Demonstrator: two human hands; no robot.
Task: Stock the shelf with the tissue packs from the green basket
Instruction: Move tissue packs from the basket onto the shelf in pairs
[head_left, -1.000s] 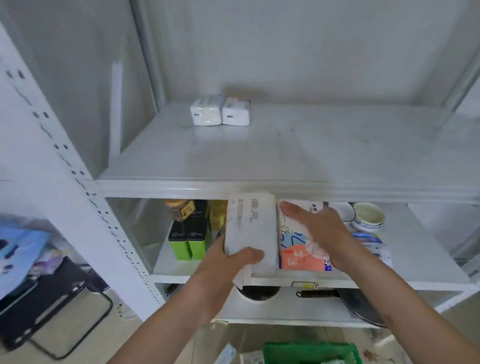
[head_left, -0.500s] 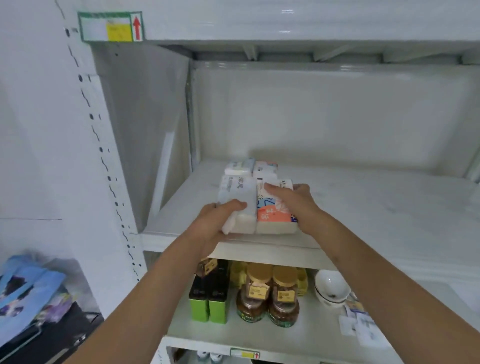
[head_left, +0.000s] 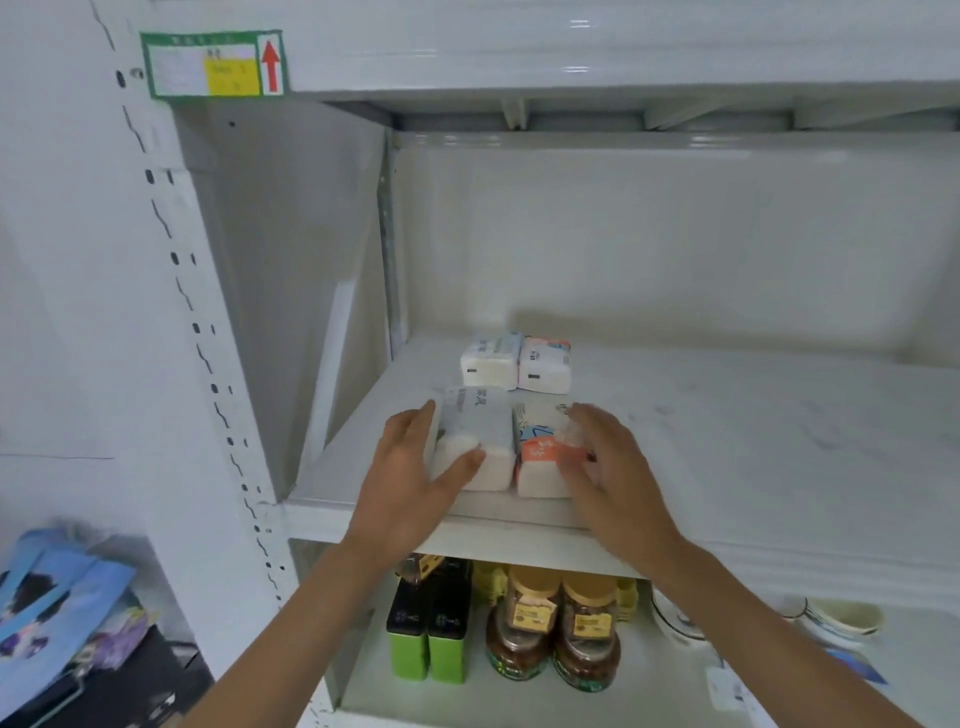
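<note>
Near the front edge of the white shelf (head_left: 727, 457) sit two tissue packs side by side, touching: a plain white pack (head_left: 480, 441) and an orange-patterned pack (head_left: 537, 452). The left hand (head_left: 410, 478) wraps the white one's left side, thumb over its front end, so it's gripping it. The right hand (head_left: 610, 467) lies spread over the patterned pack's right side, fingers loose, bit blurry. Two more packs (head_left: 517, 361) stand further back. Jars (head_left: 556, 634) and green tins (head_left: 428, 639) are on the level below.
</note>
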